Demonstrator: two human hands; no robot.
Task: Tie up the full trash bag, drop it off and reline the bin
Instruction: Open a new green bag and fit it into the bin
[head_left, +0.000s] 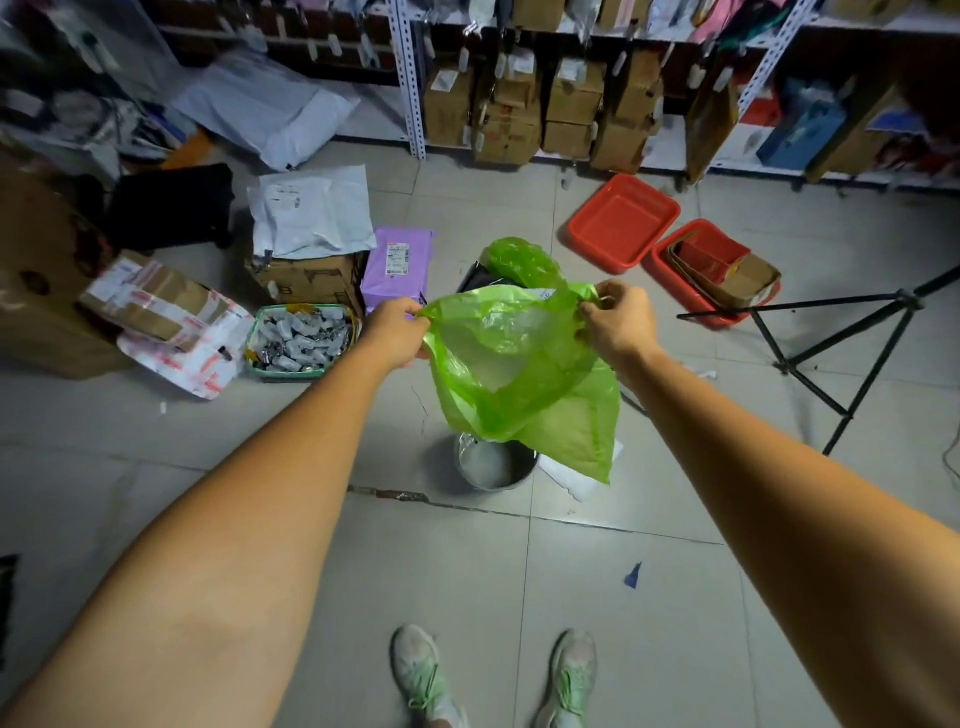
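Thin green bin liner (519, 374), empty and translucent, held in mid-air with its mouth pulled open towards the camera. Gripped at the left rim by the left hand (397, 332), fingers (415, 312) curled and pinching the plastic. Gripped at the right rim by the right hand (618, 325), fingers (592, 312) likewise clenched on a gathered edge.

Below the liner's hanging bottom, and partly hidden by it: a small round metal bin (496, 465), upright on the tiled floor (571, 571) and unlined (inside bare and grey). Just beyond the liner, on the floor: a second green bag (519, 262), bulging, resting against something dark. Probably the full trash bag, set aside; knot not visible.

Further out: red trays (639, 208), a black tripod (906, 301), a cardboard box (311, 280), metal shelving (410, 78) along the back wall.

Step in hand, by judgement: relining the bin, liner spread open and ready. Next move likely calls for lowering the liner's closed bottom into the bin, then folding the rim out over the bin's edge, both pinches kept until seated.
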